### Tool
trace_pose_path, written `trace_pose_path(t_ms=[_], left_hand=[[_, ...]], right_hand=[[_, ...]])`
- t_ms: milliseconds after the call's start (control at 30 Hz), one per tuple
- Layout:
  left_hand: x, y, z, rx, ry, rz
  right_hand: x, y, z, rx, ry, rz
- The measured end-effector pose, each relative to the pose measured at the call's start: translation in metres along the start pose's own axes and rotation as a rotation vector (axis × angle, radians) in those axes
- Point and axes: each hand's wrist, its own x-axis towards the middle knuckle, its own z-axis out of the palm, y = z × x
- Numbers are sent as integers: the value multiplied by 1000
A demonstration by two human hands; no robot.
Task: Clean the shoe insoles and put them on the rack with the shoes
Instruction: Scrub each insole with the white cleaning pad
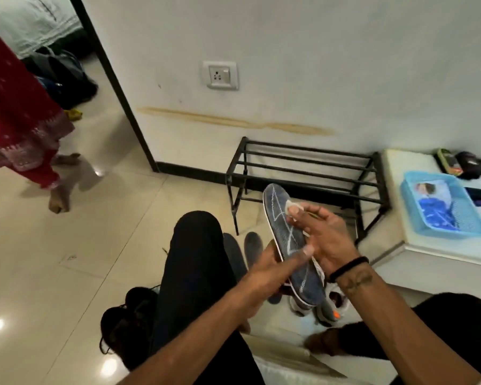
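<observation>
- The insole point(289, 240) I am cleaning looks light, thin and bendy, a foam pad with a grey-blue fabric top and a pale edge; I judge it will flex if held only by one end, so the best hold is along the edges near the middle, supported from underneath.
- My left hand point(272, 270) holds it from below at the heel half, fingers curled around its underside and the thumb lying across the top face, so the toe end stands up and away from me.
- My right hand point(325, 234) lies over the upper half; its fingers point(297, 208) pinch a small white wipe point(290, 205) against the fabric, the other fingers loosely spread beside it.
- The fabric looks grippy rather than slippery, so light pressure should do; pressing hard could fold the pad.
- Just beyond my fingers stands the black metal shoe rack point(303, 173), its bars bare.
- Below my hands, on the floor, sit grey sneakers point(328, 309) with an orange mark, and left of my left hand two more dark insoles point(252, 245) lie flat.
- None of these has reached the rack yet.
</observation>
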Motion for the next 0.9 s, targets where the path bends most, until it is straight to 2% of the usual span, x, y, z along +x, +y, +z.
trace_pose_path(t_ms=[133,200,367,500,567,700,900], left_hand=[[19,19,1,-491,-25,-56],[30,25,-5,-629,-35,-84],[53,9,-14,-649,16,-139],[56,4,-17,-687,21,-121],[54,5,-16,-696,27,-131],[56,5,-20,-718,46,-134],[60,2,-30,-721,88,-96]], right_hand=[[-31,-12,-8,-142,-67,-41],[-42,-11,-11,-193,-109,-32],[-44,1,-16,-460,-149,-15],[-23,0,-2,-795,64,-182],[-13,-4,10,-865,134,-294],[11,-4,28,-902,114,-369],[16,13,38,-1226,78,-458]])
